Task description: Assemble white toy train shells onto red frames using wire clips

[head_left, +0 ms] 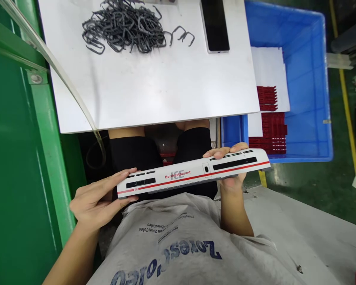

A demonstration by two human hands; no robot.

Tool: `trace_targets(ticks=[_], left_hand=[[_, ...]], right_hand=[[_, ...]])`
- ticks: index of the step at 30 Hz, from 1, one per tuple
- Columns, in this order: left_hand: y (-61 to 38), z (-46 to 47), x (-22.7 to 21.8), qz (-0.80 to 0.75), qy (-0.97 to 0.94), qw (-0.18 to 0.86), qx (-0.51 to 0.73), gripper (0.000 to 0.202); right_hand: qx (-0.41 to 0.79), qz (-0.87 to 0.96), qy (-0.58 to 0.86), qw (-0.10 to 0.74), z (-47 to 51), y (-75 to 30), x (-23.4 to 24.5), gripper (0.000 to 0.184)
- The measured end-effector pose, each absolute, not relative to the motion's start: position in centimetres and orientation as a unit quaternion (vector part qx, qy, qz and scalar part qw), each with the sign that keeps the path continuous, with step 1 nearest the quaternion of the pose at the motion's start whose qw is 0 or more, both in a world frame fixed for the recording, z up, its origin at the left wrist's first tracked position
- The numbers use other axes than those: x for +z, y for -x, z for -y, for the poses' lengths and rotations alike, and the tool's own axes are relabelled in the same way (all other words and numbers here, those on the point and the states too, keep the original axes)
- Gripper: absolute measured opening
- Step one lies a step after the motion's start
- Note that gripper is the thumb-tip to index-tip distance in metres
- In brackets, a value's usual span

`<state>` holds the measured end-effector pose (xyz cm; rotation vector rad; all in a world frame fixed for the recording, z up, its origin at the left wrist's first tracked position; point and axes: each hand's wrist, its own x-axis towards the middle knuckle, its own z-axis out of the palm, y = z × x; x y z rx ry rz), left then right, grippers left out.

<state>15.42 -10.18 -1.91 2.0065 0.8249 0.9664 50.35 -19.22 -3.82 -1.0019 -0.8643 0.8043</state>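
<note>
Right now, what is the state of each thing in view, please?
White train car: held at both ends, slightly slanted
Left hand: gripping one end
Right hand: gripping the other end
Dark hook-shaped pieces: heaped, a few lying apart
Phone: lying flat, screen dark
Blue bin: open-topped, with red parts inside
Pale tube: bent in a curve

A white counter [166, 87] stands in front of me, its smooth top catching a soft, pale glare. Close on my left is a glossy green metal panel [12, 158]. Over to my right I see a green floor [308, 182], marked by a long yellow line [348, 114], and nearer me a pale grey surface [284, 237] with dark specks.
</note>
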Motion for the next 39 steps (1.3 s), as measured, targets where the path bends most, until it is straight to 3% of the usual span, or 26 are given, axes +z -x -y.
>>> trace_targets(ticks=[4, 8, 9, 11, 15, 21, 25, 27, 30, 33, 36, 39], left_hand=[[-14.8, 9.0, -0.5, -0.300, -0.815, 0.418, 0.266, 0.064], [-16.3, 9.5, 2.1, -0.301, -0.889, 0.337, 0.075, 0.109], [-17.0, 10.0, 2.5, -0.311, -0.892, 0.324, 0.053, 0.111], [-18.6, 11.3, 2.5, -0.326, -0.879, 0.348, 0.022, 0.093], [-20.4, 12.8, 1.3, -0.328, -0.802, 0.499, -0.016, 0.047], [-20.3, 12.6, 0.2, -0.337, -0.725, 0.598, -0.048, 0.045], [-20.4, 12.3, 0.1, -0.329, -0.694, 0.640, -0.042, 0.043], [-20.3, 12.2, -0.1, -0.324, -0.690, 0.646, -0.036, 0.040], [-19.9, 12.6, -0.8, -0.349, -0.717, 0.604, -0.004, 0.037], [-19.5, 13.2, -2.0, -0.395, -0.789, 0.469, 0.046, 0.036], [-19.2, 13.5, -3.0, -0.402, -0.844, 0.350, 0.063, 0.032], [-19.1, 13.1, -3.2, -0.407, -0.853, 0.318, 0.082, 0.030]], right_hand=[[0.374, 0.386, 0.434, 0.723, 19.3, -49.9, -4.0, 0.064], [0.450, 0.397, 0.396, 0.695, 19.1, -47.6, -4.4, 0.062], [0.474, 0.394, 0.389, 0.684, 19.1, -46.7, -4.5, 0.064], [0.526, 0.386, 0.372, 0.660, 18.9, -45.1, -4.6, 0.069], [0.576, 0.342, 0.358, 0.650, 19.0, -44.0, -3.9, 0.070], [0.532, 0.322, 0.434, 0.652, 19.3, -45.7, -2.8, 0.045], [0.508, 0.301, 0.486, 0.644, 18.8, -45.1, -2.8, 0.043], [0.505, 0.287, 0.515, 0.631, 18.5, -44.8, -2.8, 0.052], [0.507, 0.320, 0.586, 0.545, 18.2, -44.8, -2.9, 0.067], [0.548, 0.358, 0.607, 0.450, 18.1, -44.9, -3.3, 0.079], [0.546, 0.366, 0.609, 0.444, 17.9, -44.5, -4.0, 0.081], [0.516, 0.380, 0.602, 0.477, 17.3, -43.9, -4.5, 0.072]])
